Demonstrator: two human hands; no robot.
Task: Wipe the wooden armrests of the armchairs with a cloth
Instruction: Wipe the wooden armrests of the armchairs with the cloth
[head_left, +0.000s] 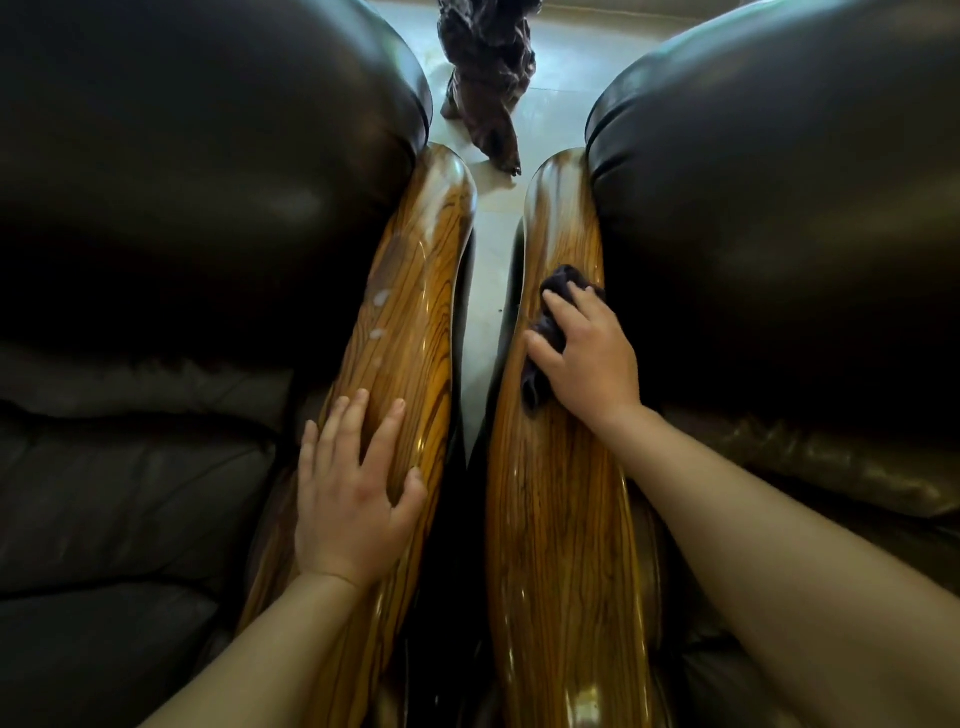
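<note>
Pale glossy floor tiles (491, 270) show through the narrow gap between two dark leather armchairs parked side by side, and that's pretty much all the room you get from up here, since I'm looking straight down at my own hands

Fingers first: on my right hand (589, 358) they're curled down and pressing a dark purplish cloth (553, 322) flat onto the wood, with cloth bunched out past my fingertips and trailing back under my palm. My left hand (350, 499) has nothing in it, fingers (358, 415) spread wide and lying flat, thumb hooked toward the inner edge

Right hand and cloth sit about halfway along the right armrest (563, 499), up against the leather on its far side. Left hand is planted on the left armrest (410, 322), a bit closer to me than the right one. Both armrests are long, rounded, striped golden-brown wood with a heavy shine. They run almost parallel and nearly touch near my wrists, then open apart toward the far ends

Further up the left armrest there are a few whitish smudgy spots (379, 299) and a hazy patch near the tip. Big puffy leather cushions (197, 171) bulge on either side. Beyond the armrest tips, a gnarly dark reddish-brown carved wood piece (485, 78) stands on the floor; can't tell exactly what it is
</note>
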